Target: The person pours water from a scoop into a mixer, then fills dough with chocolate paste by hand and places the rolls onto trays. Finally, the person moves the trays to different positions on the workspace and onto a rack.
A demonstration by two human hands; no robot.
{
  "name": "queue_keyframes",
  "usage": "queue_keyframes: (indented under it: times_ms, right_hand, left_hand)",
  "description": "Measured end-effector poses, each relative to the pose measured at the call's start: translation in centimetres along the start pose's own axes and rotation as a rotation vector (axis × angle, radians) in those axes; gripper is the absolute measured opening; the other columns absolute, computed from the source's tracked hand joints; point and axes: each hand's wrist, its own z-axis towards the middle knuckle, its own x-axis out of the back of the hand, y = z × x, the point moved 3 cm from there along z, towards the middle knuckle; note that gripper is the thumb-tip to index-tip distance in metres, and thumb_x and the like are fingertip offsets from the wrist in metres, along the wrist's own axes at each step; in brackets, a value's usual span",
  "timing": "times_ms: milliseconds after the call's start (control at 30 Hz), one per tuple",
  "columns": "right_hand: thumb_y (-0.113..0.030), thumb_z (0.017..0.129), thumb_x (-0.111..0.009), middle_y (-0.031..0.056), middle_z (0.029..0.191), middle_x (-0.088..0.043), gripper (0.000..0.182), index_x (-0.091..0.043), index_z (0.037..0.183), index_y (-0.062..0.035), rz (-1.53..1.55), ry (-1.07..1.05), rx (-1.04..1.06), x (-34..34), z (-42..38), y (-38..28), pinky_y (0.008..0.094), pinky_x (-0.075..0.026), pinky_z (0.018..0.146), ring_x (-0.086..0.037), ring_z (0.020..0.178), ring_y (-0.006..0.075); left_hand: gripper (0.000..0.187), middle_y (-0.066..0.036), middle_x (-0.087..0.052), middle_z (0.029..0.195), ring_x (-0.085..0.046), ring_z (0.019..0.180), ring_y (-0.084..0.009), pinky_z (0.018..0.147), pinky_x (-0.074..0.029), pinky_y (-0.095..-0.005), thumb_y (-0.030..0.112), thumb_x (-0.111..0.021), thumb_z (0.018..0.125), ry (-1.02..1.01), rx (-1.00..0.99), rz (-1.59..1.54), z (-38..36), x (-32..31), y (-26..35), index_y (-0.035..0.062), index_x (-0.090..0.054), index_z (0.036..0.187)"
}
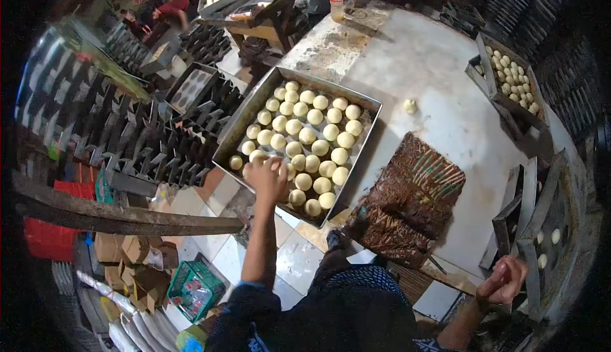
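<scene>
My left hand [266,178] reaches over the near left side of a metal tray [361,183], its fingers bent down among pale round dough balls [307,135]. Whether a ball is within those fingers is hidden by the back of the hand. The balls sit in uneven rows in the tray. At the lower right, away from the tray, my right hand [506,280] is raised with its fingers curled in; anything inside them does not show. Between the two hands lies a slab of dark brown paste [410,199], ridged at its far right.
A lone dough lump [410,105] rests on the pale tabletop [439,65]. More dough balls fill a tray [512,79] at the far right. Stacked trays [550,237] stand beside my right hand. A bottle [337,0] is at the back. A wooden beam [127,209] and green basket [196,290] are left.
</scene>
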Motion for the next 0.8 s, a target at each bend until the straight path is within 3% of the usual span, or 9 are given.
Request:
queue_keyframes:
  times_ms: [167,300,333,433,500,567,633,700,800]
  right_hand:
    - [-0.010,0.090,-0.053,0.0181,0.083,-0.054,0.018,-0.060,0.094,0.0058,-0.091,-0.047,-0.030,0.2,-0.2,-0.6,0.0311,-0.042,0.051,-0.054,0.065,0.0246]
    - [-0.011,0.086,-0.056,0.0164,0.082,-0.056,0.017,-0.060,0.089,0.0045,-0.071,-0.098,-0.068,0.2,-0.5,0.7,0.0352,-0.044,0.058,-0.055,0.068,0.0268]
    - [-0.011,0.084,-0.057,0.0157,0.080,-0.056,0.015,-0.061,0.087,0.0030,-0.007,-0.096,-0.110,0.0,-1.0,1.6,0.0380,-0.044,0.065,-0.055,0.072,0.0286]
    - [-0.014,0.084,-0.057,0.0140,0.080,-0.058,0.017,-0.061,0.087,0.0021,0.162,-0.179,-0.197,-1.8,-1.5,3.3,0.0378,-0.044,0.069,-0.055,0.074,0.0273]
    - [-0.016,0.082,-0.058,0.0108,0.081,-0.060,0.021,-0.063,0.092,0.0023,0.367,-0.261,-0.343,-4.5,-2.7,4.7,0.0340,-0.045,0.069,-0.057,0.072,0.0220]
    - [-0.015,0.087,-0.057,0.0082,0.082,-0.060,0.024,-0.065,0.103,0.0017,0.615,-0.451,-0.348,-8.0,-2.5,4.5,0.0294,-0.045,0.066,-0.056,0.068,0.0166]
    - [-0.013,0.092,-0.056,0.0116,0.087,-0.063,0.027,-0.062,0.112,0.0054,0.866,-0.718,-0.502,-9.8,-3.8,3.8,0.0263,-0.047,0.065,-0.059,0.072,0.0142]
    - [-0.022,0.089,-0.066,0.0156,0.095,-0.065,0.039,-0.060,0.114,0.0071,0.861,-0.876,-0.608,-10.3,-4.7,3.9,0.0312,-0.053,0.067,-0.066,0.083,0.0191]
    - [-0.013,0.081,-0.073,0.0166,0.096,-0.066,0.034,-0.063,0.110,0.0040,0.990,-0.639,-0.624,-7.6,-3.0,4.4,0.0314,-0.054,0.072,-0.066,0.085,0.0199]
  left_hand:
    - [0.045,-0.016,-0.060,0.109,-0.051,0.106,-0.0359,0.096,-0.035,-0.0486,0.048,-0.060,0.081,-0.249,-0.103,0.460,2.8,-4.3,1.8,0.0057,-0.073,0.090]
    - [0.051,-0.026,-0.059,0.100,-0.055,0.100,-0.0391,0.091,-0.040,-0.0524,0.050,-0.057,0.084,-0.510,-0.057,0.301,3.5,-9.7,-1.8,0.0009,-0.070,0.091]
    - [0.050,-0.024,-0.054,0.116,-0.051,0.108,-0.0423,0.089,-0.043,-0.0512,0.046,-0.056,0.083,-0.472,0.080,0.145,2.6,-4.9,2.2,0.0008,-0.067,0.103]
    - [0.032,-0.020,-0.058,0.097,-0.058,0.089,-0.0366,0.076,-0.048,-0.0436,0.024,-0.069,0.081,-0.062,-0.086,-0.400,-1.1,-0.3,7.2,0.0001,-0.056,0.098]
    - [0.036,-0.018,-0.057,0.095,-0.059,0.090,-0.0349,0.075,-0.048,-0.0382,0.005,-0.072,0.076,-0.108,0.015,-0.549,-5.5,3.7,13.9,0.0006,-0.052,0.106]
    - [0.055,-0.016,-0.060,0.106,-0.063,0.095,-0.0247,0.079,-0.052,-0.0370,0.005,-0.071,0.076,-0.195,0.353,-1.257,-11.1,2.7,19.4,0.0030,-0.045,0.124]
    - [0.066,-0.019,-0.057,0.120,-0.060,0.105,-0.0269,0.087,-0.050,-0.0365,0.007,-0.074,0.075,-0.229,-0.404,-0.609,-15.0,4.8,26.4,0.0036,-0.042,0.132]
    - [0.081,-0.020,-0.049,0.133,-0.054,0.117,-0.0289,0.093,-0.047,-0.0368,0.009,-0.078,0.072,-0.494,-0.474,-0.528,-18.7,3.7,29.7,0.0029,-0.035,0.140]
    - [0.087,-0.022,-0.047,0.127,-0.056,0.106,-0.0339,0.088,-0.048,-0.0384,0.005,-0.077,0.070,-0.306,-0.453,-0.752,-21.3,5.5,32.7,0.0000,-0.030,0.144]
